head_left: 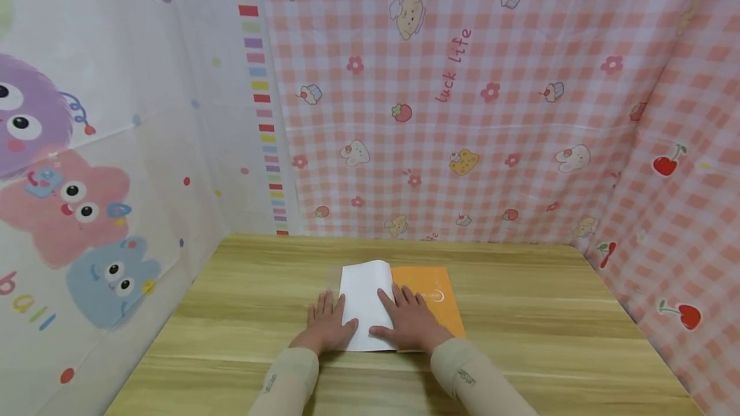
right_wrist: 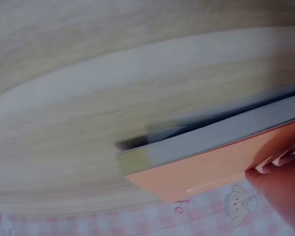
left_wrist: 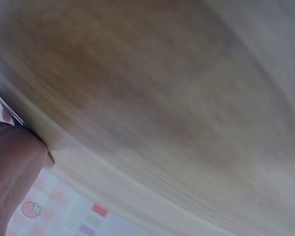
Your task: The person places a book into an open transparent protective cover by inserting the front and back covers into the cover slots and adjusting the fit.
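Note:
A book lies on the wooden table, with a blank white page (head_left: 365, 303) on the left and an orange side (head_left: 453, 303) with small white print on the right. My left hand (head_left: 328, 326) rests along the page's left edge, fingers spread and thumb on the paper. Across the middle of the book, my right hand (head_left: 409, 321) lies with its fingers spread, thumb and index finger on the white page, other fingers by the orange side. The right wrist view shows the book's thick edge (right_wrist: 216, 129) beside the right hand (right_wrist: 282, 189). Only part of the left hand (left_wrist: 14, 167) shows in the left wrist view.
The wooden table (head_left: 537, 313) extends to both sides and behind the book. A pink checked cloth (head_left: 451, 82) hangs at the back, another checked cloth (head_left: 694, 223) at the right, and a white cartoon-printed cloth (head_left: 156, 165) at the left.

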The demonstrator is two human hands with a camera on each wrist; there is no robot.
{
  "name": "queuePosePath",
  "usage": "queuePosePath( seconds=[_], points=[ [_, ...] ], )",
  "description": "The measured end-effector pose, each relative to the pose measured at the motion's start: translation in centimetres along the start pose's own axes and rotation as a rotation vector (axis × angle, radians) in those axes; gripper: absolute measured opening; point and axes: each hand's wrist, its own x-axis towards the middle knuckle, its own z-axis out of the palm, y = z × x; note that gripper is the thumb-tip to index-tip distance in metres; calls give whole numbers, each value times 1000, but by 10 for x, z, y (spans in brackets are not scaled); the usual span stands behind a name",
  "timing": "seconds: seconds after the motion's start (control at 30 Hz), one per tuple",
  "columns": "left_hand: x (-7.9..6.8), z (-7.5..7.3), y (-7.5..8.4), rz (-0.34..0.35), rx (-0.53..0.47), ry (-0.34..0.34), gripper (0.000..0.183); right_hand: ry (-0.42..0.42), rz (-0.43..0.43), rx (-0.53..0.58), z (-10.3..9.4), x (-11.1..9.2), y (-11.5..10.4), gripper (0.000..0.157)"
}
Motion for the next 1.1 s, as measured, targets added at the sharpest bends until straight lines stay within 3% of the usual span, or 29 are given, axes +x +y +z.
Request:
queuePosePath(
  seconds=[0.17, 0.27, 0.67, 1.1],
  points=[
    [-4, -3, 3, 7, -20, -10, 74, -18, 62, -71, 8, 7, -4, 88],
    [-8, -5, 6, 23, -13, -9, 76, -19, 71, -57, 10, 8, -4, 89],
    [-11, -9, 9, 25, -38, -12, 75, -87, -40, 99, -10, -5, 6, 115],
    [-7, -9, 2, 27, -28, -31, 85, -67, -6, -63, -7, 2, -14, 110]
  ],
)
